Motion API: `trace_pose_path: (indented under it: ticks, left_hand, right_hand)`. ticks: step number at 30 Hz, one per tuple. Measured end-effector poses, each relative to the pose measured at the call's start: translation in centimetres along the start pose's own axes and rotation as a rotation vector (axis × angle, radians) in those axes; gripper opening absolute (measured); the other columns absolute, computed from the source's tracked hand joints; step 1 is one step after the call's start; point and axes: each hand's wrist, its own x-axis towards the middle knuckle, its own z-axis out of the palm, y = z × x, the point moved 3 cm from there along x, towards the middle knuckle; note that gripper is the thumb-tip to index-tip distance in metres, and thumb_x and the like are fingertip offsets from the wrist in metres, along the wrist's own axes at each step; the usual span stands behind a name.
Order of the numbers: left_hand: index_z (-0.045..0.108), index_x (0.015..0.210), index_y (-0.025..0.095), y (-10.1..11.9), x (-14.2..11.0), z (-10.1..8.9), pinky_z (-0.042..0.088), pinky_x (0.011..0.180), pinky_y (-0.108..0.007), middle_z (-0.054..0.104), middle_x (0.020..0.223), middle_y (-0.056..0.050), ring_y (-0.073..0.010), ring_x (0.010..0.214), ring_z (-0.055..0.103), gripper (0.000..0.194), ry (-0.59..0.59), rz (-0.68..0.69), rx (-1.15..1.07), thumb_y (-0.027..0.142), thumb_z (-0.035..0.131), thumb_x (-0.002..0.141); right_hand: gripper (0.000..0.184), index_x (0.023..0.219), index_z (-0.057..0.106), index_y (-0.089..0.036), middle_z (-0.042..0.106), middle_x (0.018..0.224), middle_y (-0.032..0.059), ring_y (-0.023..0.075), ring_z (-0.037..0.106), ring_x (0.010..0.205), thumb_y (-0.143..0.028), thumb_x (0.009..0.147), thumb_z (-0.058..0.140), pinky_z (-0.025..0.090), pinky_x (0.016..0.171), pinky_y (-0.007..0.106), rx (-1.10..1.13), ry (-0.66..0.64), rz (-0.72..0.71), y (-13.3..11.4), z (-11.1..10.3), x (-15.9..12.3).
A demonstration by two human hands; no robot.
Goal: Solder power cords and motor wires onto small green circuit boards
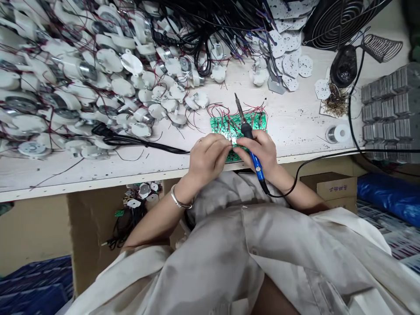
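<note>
A green circuit board (229,122) with red wires lies near the front edge of the white workbench (98,170). My left hand (208,157) is closed, fingers pinched on the board's near edge. My right hand (264,151) grips a blue-handled soldering iron (251,146); the iron's tip points up and away over the board. Its black cord runs off to the right under my wrist. A metal bangle sits on my left wrist.
Several white round motors (98,78) with red wires cover the left and back of the bench. Black cables (203,26) lie at the back. A fan (341,19), an iron stand (344,65), a solder spool (337,133) and grey blocks (390,105) stand at right.
</note>
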Motion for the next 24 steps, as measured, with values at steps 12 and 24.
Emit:
trace_pose_path:
  ticks: [12, 24]
  left_hand:
    - [0.061, 0.11, 0.018, 0.5, -2.4, -0.3, 0.053, 0.073, -0.029, 0.071, 0.092, -0.008, -0.0173, 0.08, 0.065, 0.015, 0.032, 0.195, -0.023, 0.014, 0.063, 0.096]
    - [0.059, 0.094, 0.022, -1.9, -0.7, -2.8, 0.049, 0.072, -0.03, 0.069, 0.086, -0.003, -0.0159, 0.083, 0.065, 0.012, 0.022, -0.111, 0.045, 0.025, 0.053, 0.103]
  right_hand:
    - [0.036, 0.087, 0.072, -0.029, 0.041, 0.069, -0.001, 0.0159, 0.038, 0.069, -0.048, 0.103, 0.046, 0.036, 0.07, 0.032, -0.072, -0.149, -0.312, -0.2, -0.3, -0.5]
    - [0.026, 0.088, 0.068, -0.025, 0.051, 0.07, 0.0003, 0.016, 0.048, 0.068, -0.04, 0.101, 0.051, 0.042, 0.067, 0.033, 0.036, -0.001, -0.088, 0.4, -0.4, 0.2]
